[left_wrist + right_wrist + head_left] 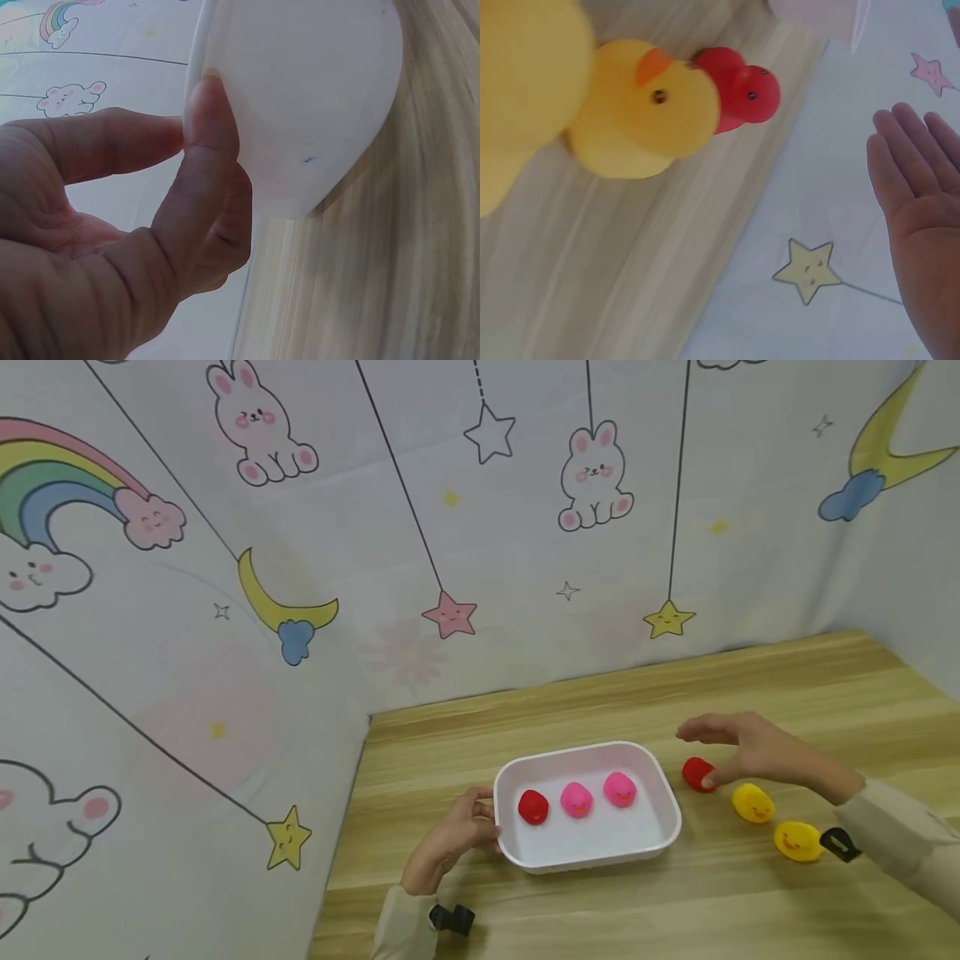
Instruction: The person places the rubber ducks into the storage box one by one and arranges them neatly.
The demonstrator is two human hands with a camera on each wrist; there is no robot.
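Observation:
A white plastic tub (585, 853) holds a red rubber duck (533, 807) and two pink ducks, one (577, 800) in the middle and another (620, 789) to its right. My left hand (459, 829) grips the tub's left rim; in the left wrist view, thumb and fingers pinch the tub's wall (315, 90). On the table right of the tub, another red duck (697, 773) sits under my right hand (757, 752). That hand has its fingers extended and apart from the thumb, and holds nothing. The right wrist view shows the same red duck (739, 88) away from the palm.
Two yellow ducks, one (753, 803) nearer the red duck and the other (798, 842) by my right sleeve, sit on the wooden table (600, 918). A cloth wall (525, 543) printed with rabbits and stars closes off the back and left.

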